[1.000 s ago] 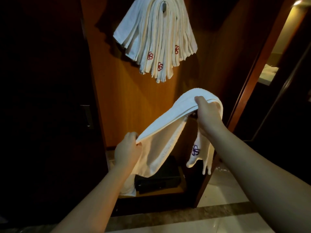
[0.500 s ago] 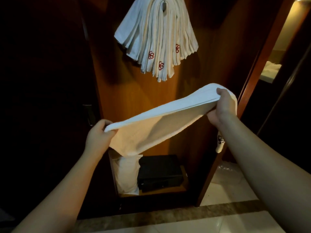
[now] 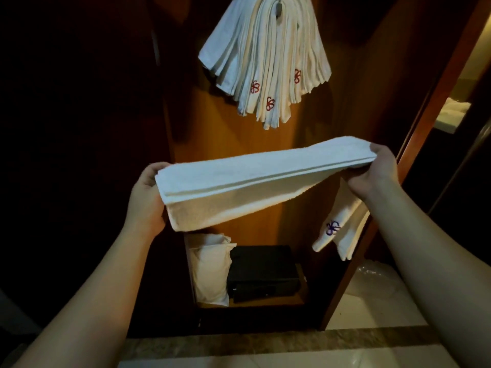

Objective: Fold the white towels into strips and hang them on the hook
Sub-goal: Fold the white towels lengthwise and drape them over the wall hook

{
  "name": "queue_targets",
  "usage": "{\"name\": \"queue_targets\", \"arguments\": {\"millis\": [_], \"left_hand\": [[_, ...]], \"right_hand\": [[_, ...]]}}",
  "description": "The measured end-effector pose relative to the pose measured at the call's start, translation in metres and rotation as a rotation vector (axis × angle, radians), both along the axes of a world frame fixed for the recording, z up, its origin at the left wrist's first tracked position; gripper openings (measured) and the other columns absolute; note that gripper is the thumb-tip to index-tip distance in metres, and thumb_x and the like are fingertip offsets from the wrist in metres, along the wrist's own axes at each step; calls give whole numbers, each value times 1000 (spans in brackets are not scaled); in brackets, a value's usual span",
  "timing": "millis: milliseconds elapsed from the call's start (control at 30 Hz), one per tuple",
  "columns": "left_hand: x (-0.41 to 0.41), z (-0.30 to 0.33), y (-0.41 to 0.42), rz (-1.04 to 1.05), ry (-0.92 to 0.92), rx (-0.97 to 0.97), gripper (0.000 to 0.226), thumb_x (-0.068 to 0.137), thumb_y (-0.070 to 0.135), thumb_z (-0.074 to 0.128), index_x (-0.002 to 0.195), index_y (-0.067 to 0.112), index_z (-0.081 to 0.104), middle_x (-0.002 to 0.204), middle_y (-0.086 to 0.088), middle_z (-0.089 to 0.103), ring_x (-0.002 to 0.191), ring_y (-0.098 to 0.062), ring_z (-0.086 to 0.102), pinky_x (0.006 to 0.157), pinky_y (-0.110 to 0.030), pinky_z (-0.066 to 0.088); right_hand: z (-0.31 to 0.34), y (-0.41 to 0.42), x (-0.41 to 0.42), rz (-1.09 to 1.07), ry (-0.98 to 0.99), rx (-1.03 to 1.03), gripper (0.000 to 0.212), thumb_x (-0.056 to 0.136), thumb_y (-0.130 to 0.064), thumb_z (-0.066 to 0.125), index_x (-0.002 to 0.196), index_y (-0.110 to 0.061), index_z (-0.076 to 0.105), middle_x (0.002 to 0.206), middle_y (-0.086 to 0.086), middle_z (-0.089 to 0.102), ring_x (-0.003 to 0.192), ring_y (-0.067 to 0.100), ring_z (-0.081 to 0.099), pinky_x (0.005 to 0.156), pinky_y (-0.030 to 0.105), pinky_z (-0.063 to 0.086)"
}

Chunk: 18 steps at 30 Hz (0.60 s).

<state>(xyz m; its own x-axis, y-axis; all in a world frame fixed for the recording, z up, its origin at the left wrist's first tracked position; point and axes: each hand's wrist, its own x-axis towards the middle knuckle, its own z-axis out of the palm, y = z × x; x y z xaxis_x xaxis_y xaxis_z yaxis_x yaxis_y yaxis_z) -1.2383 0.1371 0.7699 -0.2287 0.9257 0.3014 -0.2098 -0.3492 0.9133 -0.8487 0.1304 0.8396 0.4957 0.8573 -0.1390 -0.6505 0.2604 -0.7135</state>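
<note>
White towel (image 3: 255, 179) stretched level between both hands, below the hook (image 3: 278, 7). Left hand (image 3: 146, 200) grips one end, fingers curled under; right hand (image 3: 377, 171) pinches the other, loose tail hanging below it. Strip fold appears nearly done. A bunch of folded towels (image 3: 265, 62) already hangs on the hook. Left to do: finish fold, hang this one.

Towel (image 3: 255, 179) now pulled out flat btwn both hands, stacked folds showing along top; a sec ago it sagged in a loop. Left hand (image 3: 147, 197) has swung out wider, right hand (image 3: 377, 171) has dropped lower.
</note>
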Motion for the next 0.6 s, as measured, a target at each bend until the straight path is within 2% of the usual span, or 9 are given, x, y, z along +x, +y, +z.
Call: {"name": "queue_targets", "arguments": {"millis": [67,100,167,200,300,367,500,600], "left_hand": [[6,-4,1,-82,-70,-50,15,93,31,64,106,32,71,109,0,75,98,-21,73,70,-35,62],[10,-8,1,-136,-41,-103,21,97,35,60,114,27,70,112,-3,74,103,-26,72,76,-40,61],[12,-13,1,-169,86,-173,20,100,30,57,114,25,71,110,-4,75,108,-31,69,87,-45,57],[11,-13,0,-158,139,-171,18,99,21,59,107,29,73,107,-1,76,106,-29,69,86,-43,57],[2,-7,-4,-191,128,-41,42,95,-4,53,87,32,74,92,5,76,87,-20,71,64,-30,59],[-3,0,-8,-235,66,-13,47,95,-7,48,84,30,75,92,4,76,83,-16,72,60,-28,59],[-5,1,-12,-300,-29,-25,55,95,-10,40,72,26,74,87,3,75,79,-17,73,58,-28,59],[-7,-4,-15,-310,-49,-48,56,95,-9,40,67,26,73,85,6,75,76,-16,74,53,-26,57]], "right_hand": [[-7,0,-4,5,33,7,36,93,-21,57,126,-8,59,117,13,72,96,29,74,80,41,61],[-10,0,-6,7,50,17,33,93,-21,57,123,-8,60,110,12,74,89,28,75,73,39,62],[-13,-1,-6,3,60,28,29,94,-21,55,119,-8,63,99,10,76,78,26,76,63,36,60],[-14,0,-5,-11,62,20,29,94,-21,56,119,-8,64,100,10,76,77,26,76,62,36,60],[-15,0,5,-55,38,-35,29,92,-20,58,119,-9,64,113,10,74,86,25,76,67,38,62],[-15,0,10,-56,12,-53,27,93,-20,56,117,-10,64,115,10,73,91,26,75,74,39,62],[-20,1,14,-28,-46,-79,36,94,-21,52,127,-8,61,119,12,71,100,29,72,93,45,56],[-22,0,17,-20,-69,-85,35,97,-21,49,128,-7,58,118,14,71,101,30,72,90,45,58]]}}
